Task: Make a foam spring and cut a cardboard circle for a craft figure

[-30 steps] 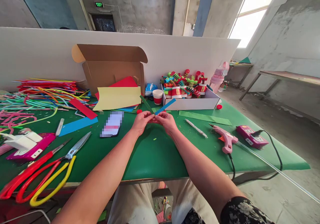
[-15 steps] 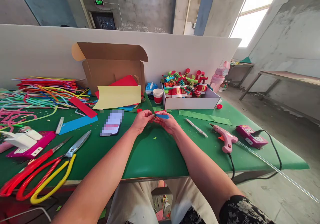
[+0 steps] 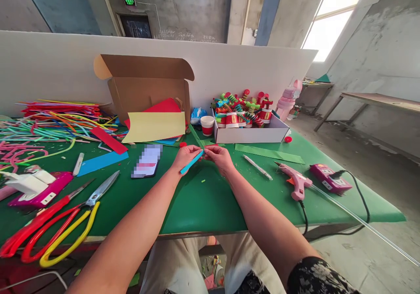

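Both hands meet above the middle of the green table, pinching two narrow paper strips where they cross. The blue paper strip slants down to the left across the fingers of my left hand. The green paper strip sticks out away from me, up and to the left. My right hand closes its fingertips on the crossing from the right side; its fingers partly hide the join. Just beyond the hands stands a stack of red and white paper cups.
On the left lie scissors, a phone and many pipe cleaners. Behind are a cardboard box and a white box of paper-spring figures. A pen, glue gun and power strip lie right.
The blue strip has swung from pointing right, over my right hand, to pointing down-left over my left hand. The green strip leans a little further left.
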### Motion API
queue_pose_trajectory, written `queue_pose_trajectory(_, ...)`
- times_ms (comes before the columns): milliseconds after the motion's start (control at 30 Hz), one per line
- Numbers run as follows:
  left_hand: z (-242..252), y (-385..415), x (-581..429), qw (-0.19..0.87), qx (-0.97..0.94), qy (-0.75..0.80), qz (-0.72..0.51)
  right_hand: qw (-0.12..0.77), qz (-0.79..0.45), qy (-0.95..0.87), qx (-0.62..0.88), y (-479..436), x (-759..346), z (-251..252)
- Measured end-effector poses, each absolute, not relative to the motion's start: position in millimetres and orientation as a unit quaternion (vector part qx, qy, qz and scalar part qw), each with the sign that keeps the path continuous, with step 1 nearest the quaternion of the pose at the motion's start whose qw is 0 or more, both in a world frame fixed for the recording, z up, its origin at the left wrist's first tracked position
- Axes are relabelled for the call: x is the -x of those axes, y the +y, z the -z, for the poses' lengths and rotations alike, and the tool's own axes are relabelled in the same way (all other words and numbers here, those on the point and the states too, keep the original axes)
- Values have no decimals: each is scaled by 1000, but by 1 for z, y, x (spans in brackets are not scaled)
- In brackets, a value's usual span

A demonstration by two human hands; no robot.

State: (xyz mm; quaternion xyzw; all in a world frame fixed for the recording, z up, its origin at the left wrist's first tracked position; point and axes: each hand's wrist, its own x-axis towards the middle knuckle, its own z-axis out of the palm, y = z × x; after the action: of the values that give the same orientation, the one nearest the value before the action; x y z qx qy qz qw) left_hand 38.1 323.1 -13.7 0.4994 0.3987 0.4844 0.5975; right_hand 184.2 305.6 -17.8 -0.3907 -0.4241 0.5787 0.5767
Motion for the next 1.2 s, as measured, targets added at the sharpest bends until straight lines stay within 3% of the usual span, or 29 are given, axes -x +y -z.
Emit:
queue_pose_trajectory(300, 11, 314, -42, 641, -487, 338, -487, 599, -619, -366, 354, 306, -186, 15)
queue_pose_trajectory(833, 12, 315, -44, 559, -504, 371, -543, 578, -623, -386, 358, 303, -184, 16)
queue_pose_trajectory(1200, 9, 317, -43, 641, -419, 384, -515, 572, -628, -372, 374, 304, -184, 13)
